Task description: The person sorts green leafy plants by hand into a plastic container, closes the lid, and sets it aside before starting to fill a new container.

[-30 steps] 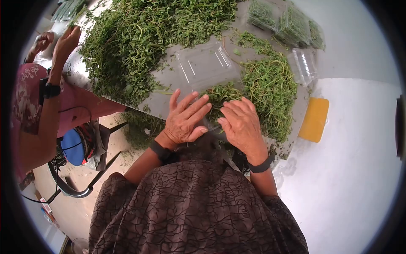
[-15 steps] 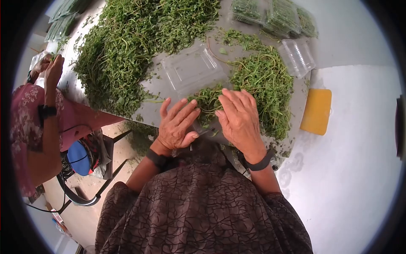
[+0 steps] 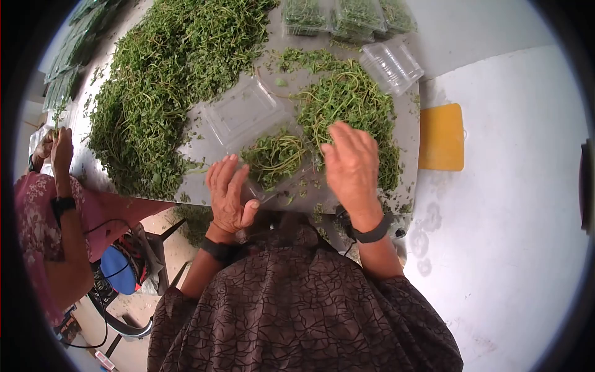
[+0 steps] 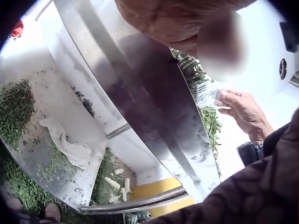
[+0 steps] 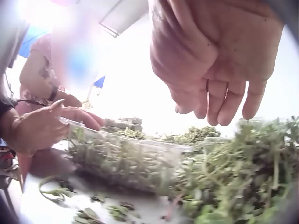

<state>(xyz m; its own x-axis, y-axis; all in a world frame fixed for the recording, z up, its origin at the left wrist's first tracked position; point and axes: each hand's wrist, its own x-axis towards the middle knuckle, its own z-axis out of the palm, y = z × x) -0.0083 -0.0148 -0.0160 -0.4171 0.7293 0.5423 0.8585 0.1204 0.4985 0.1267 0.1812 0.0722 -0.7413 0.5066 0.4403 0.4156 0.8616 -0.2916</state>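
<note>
An open clear plastic box lies at the table's near edge, its base filled with green stems (image 3: 276, 158) and its bare lid (image 3: 243, 113) spread behind. At the base's left side rests my left hand (image 3: 228, 195), fingers extended; the right wrist view shows that hand (image 5: 35, 128) against the wall of the filled box (image 5: 126, 161). My right hand (image 3: 352, 170) is raised at the right of the base, holding nothing, its fingers loosely bent; in the right wrist view this hand (image 5: 219, 60) hangs above the greens. A pile of greens (image 3: 347, 99) lies just beyond it.
A large heap of greens (image 3: 167, 87) covers the table's left part. Filled boxes (image 3: 356, 17) stand at the back, with an empty clear box (image 3: 392, 67) nearby. Another person's hands (image 3: 56, 149) are at the left. A yellow board (image 3: 442, 136) is beyond the right edge.
My hands have moved apart, the left one leftward, uncovering the greens in the base. The head view has shifted, so the table's contents appear further left and higher.
</note>
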